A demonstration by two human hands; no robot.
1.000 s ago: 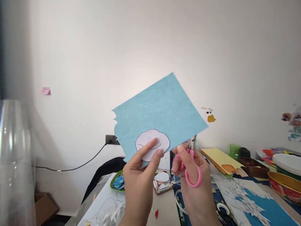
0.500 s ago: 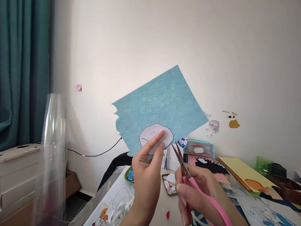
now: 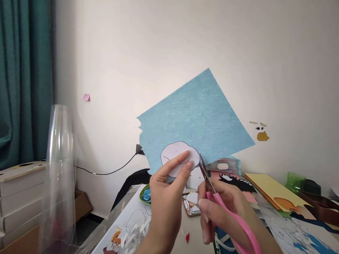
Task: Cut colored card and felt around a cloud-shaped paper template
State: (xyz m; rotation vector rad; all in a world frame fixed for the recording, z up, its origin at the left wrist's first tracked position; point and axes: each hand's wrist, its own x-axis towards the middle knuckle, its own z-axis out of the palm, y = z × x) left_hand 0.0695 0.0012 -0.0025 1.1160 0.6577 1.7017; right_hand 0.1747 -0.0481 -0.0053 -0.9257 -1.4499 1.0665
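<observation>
A large light-blue sheet (image 3: 190, 109) is held up at the centre, its left edge cut in scallops. Against its lower part lies a white cloud-shaped paper piece (image 3: 172, 151) with a dark outline. My left hand (image 3: 169, 190) pinches both between thumb and fingers from below. My right hand (image 3: 225, 208) grips pink-handled scissors (image 3: 243, 229), fingers around the loops. The slightly parted blades point up at the blue sheet's lower edge, just right of the white piece.
Behind the hands, the table (image 3: 194, 234) bears a green dish (image 3: 143, 199), a small tray (image 3: 191, 208) of cutouts and white paper strips (image 3: 136, 234). Yellow sheets (image 3: 267, 187) lie at the right. A clear plastic roll (image 3: 59, 169) stands left, beside white boxes (image 3: 22, 197).
The blue sheet has moved right and tilted more, with the white piece shifting right too. The scissor blades now meet the sheet's lower edge and are closer together.
</observation>
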